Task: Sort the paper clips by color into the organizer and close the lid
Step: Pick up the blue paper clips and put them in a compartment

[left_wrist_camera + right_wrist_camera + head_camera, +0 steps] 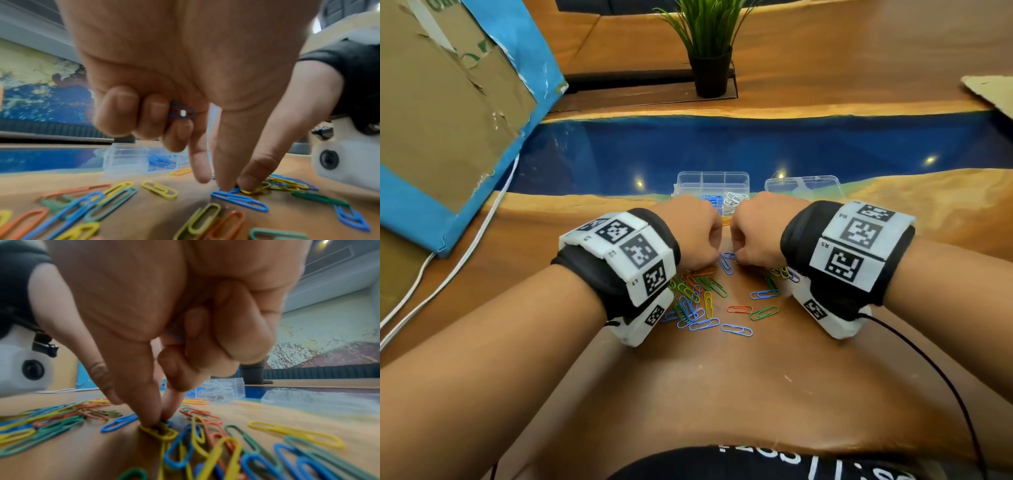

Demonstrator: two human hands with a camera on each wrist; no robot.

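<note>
Left hand curled round a blue clip, fingertips on another blue clip, right hand pinching a yellow clip, loose clips near, organizer beyond.

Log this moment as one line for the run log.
left hand: grips blue clip, fingertip on another | right hand: pinching at yellow clip | organizer: open

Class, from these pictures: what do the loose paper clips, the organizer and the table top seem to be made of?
Paper clips: probably wire with a coloured plastic coating, smooth and matte.
Organizer: clear hard plastic, since its dividers and the clips inside show through.
Table top: likely varnished wood, brown and glossy, with a blue, resin-like strip reflecting lamps.
</note>
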